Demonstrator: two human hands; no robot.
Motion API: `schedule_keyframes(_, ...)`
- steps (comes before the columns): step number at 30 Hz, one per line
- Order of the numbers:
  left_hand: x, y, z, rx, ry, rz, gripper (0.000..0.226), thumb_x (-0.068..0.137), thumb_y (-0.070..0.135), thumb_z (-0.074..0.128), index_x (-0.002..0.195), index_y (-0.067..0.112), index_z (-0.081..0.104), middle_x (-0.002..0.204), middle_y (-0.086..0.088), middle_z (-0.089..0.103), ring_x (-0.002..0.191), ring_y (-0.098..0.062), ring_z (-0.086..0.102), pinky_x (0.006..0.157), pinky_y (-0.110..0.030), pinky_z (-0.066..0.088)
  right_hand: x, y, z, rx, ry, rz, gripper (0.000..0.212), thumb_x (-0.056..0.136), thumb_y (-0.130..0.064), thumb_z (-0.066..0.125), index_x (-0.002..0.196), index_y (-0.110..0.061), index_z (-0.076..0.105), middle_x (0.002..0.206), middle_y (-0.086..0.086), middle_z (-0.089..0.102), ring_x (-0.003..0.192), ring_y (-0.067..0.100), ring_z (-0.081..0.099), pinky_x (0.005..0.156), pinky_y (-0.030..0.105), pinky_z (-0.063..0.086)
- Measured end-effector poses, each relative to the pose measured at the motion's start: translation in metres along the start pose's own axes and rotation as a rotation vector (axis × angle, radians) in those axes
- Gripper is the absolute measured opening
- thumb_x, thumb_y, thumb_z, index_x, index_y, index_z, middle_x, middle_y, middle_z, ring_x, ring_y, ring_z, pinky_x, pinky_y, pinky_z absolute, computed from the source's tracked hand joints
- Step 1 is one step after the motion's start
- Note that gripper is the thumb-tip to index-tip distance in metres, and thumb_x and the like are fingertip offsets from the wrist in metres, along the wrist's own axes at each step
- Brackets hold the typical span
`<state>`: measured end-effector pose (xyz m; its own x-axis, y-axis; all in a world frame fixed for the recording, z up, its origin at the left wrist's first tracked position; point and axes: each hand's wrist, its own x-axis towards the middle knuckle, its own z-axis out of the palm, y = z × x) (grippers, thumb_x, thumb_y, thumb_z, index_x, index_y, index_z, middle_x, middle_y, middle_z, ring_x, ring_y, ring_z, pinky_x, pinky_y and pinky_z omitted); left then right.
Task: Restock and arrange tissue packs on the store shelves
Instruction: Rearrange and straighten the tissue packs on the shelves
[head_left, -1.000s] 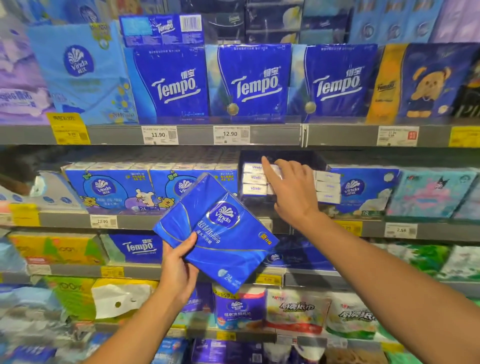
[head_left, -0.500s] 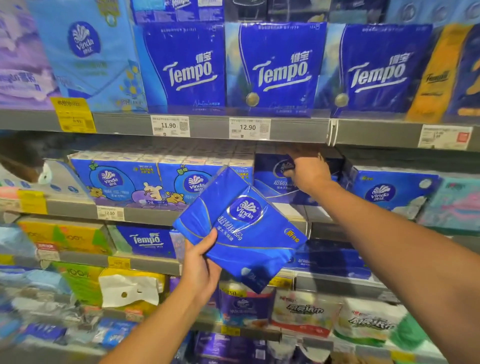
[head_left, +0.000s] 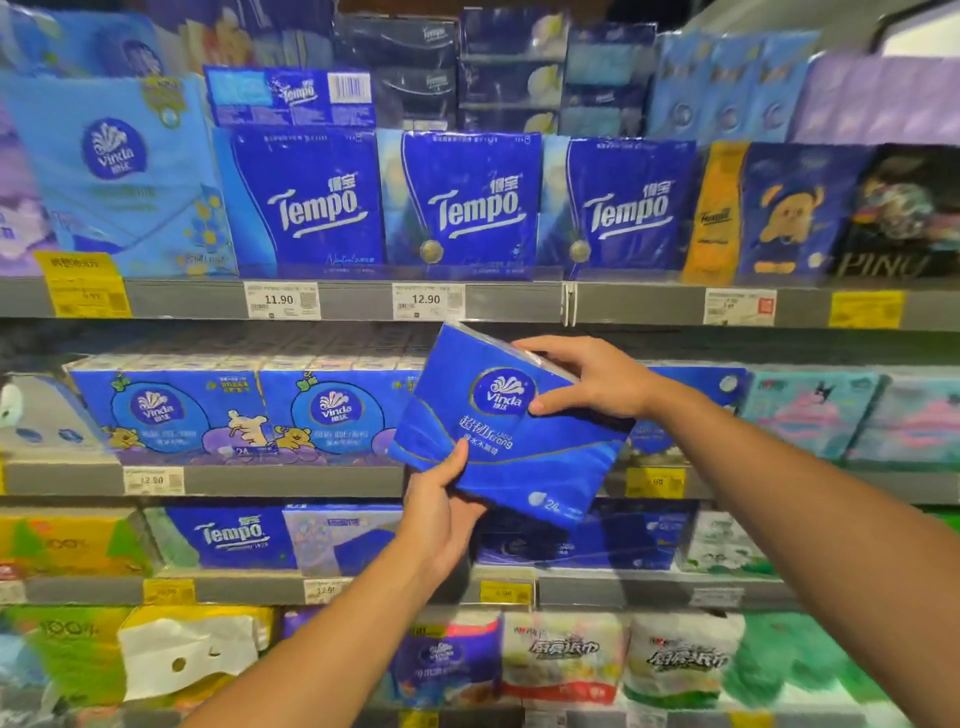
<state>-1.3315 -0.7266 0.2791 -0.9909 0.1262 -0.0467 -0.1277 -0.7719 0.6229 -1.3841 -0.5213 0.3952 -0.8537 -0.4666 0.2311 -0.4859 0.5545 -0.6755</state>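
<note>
Four shelves (head_left: 311, 480) of tissue fill the view, three Tempo packs (head_left: 470, 200) standing on the upper one. Both forearms reach up and inward from below. Between them a blue Vinda pack (head_left: 506, 439) is held tilted before the second shelf: the right hand (head_left: 587, 382) clamps its top right corner, the left hand (head_left: 441, 512) grips its lower left edge, thumb on the front.

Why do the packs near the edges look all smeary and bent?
Head view: the edges are blurred and curved by the wide lens, as on the green packs at lower right; the dark blue Vinda tissue pack held by both hands in the middle stays sharp, with readable print.
</note>
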Motion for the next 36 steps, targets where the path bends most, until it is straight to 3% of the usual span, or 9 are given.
schedule_keyframes(3,0.005,0.006,-0.004,0.290,0.136,0.119,0.064,0.081,-0.001,0.072,0.137,0.015,0.048,0.122,-0.009,0.070,0.089,-0.014,0.074,0.064,-0.031,0.058,-0.003,0.006,-0.006,-0.291,0.073,-0.079,0.078,0.072,-0.037,0.087,0.142,-0.026,0.052,0.135,-0.010,0.060,0.117,0.004,0.057,0.106,0.035,0.044)
schedule_keyframes(5,0.006,0.014,-0.004,0.449,0.198,0.266,0.075,0.078,-0.006,0.076,0.138,0.023,0.039,0.113,0.002,0.067,0.081,-0.002,0.073,0.067,-0.028,0.058,-0.004,0.006,-0.009,-0.380,0.117,-0.116,0.082,0.072,-0.048,0.083,0.143,-0.030,0.049,0.140,-0.010,0.057,0.123,0.007,0.054,0.108,0.039,0.041)
schedule_keyframes(7,0.009,0.020,-0.005,0.632,0.192,0.322,0.083,0.075,0.002,0.083,0.138,0.033,0.039,0.110,0.004,0.068,0.093,-0.010,0.073,0.083,-0.039,0.059,-0.002,0.004,-0.013,-0.504,0.138,-0.138,0.084,0.071,-0.059,0.075,0.146,-0.035,0.043,0.143,-0.008,0.055,0.126,0.015,0.053,0.106,0.044,0.042)
schedule_keyframes(9,0.010,0.021,-0.002,0.866,0.223,0.325,0.067,0.072,0.018,0.087,0.122,0.041,0.049,0.107,0.004,0.069,0.103,-0.021,0.069,0.090,-0.048,0.057,0.000,0.000,-0.015,-0.691,0.121,-0.165,0.086,0.075,-0.057,0.073,0.149,-0.038,0.034,0.145,-0.005,0.053,0.128,0.020,0.051,0.104,0.045,0.043)
schedule_keyframes(13,0.011,0.018,0.003,1.182,0.295,0.388,0.057,0.075,0.035,0.084,0.124,0.040,0.054,0.115,0.002,0.066,0.104,-0.021,0.064,0.086,-0.039,0.055,-0.008,-0.002,-0.012,-0.887,0.136,-0.157,0.086,0.084,-0.046,0.072,0.154,-0.038,0.023,0.145,-0.003,0.049,0.129,0.020,0.046,0.098,0.041,0.039)
schedule_keyframes(19,0.008,0.010,0.008,1.374,0.284,0.412,0.053,0.091,0.032,0.071,0.140,0.030,0.051,0.119,0.003,0.066,0.106,-0.023,0.063,0.076,-0.026,0.045,-0.020,0.006,-0.011,-1.018,0.171,-0.165,0.086,0.088,-0.052,0.065,0.156,-0.039,0.015,0.145,0.002,0.045,0.128,0.022,0.043,0.102,0.041,0.036)
schedule_keyframes(27,0.032,0.013,0.012,1.328,0.405,0.387,0.039,0.086,0.023,0.076,0.110,0.019,0.045,0.102,-0.006,0.059,0.090,-0.024,0.060,0.079,-0.039,0.051,0.007,0.012,0.021,-1.105,0.302,-0.047,0.066,0.093,-0.048,0.059,0.151,-0.034,0.031,0.147,0.005,0.046,0.130,0.032,0.042,0.104,0.051,0.032)
schedule_keyframes(32,0.037,0.011,0.013,1.342,0.315,0.306,0.042,0.090,0.013,0.071,0.125,0.016,0.048,0.107,-0.002,0.057,0.091,-0.015,0.056,0.078,-0.027,0.046,0.006,0.029,0.032,-1.107,0.298,0.111,0.097,0.080,-0.058,0.071,0.155,-0.032,0.014,0.155,0.007,0.035,0.136,0.033,0.037,0.112,0.051,0.026)
schedule_keyframes(36,0.043,0.012,0.013,1.418,0.256,0.310,0.036,0.088,0.008,0.071,0.121,0.013,0.056,0.107,-0.001,0.059,0.091,-0.013,0.055,0.079,-0.024,0.044,0.003,0.040,0.041,-1.133,0.417,0.055,0.100,0.070,-0.044,0.085,0.152,-0.027,0.029,0.145,0.009,0.047,0.127,0.036,0.045,0.106,0.053,0.031)
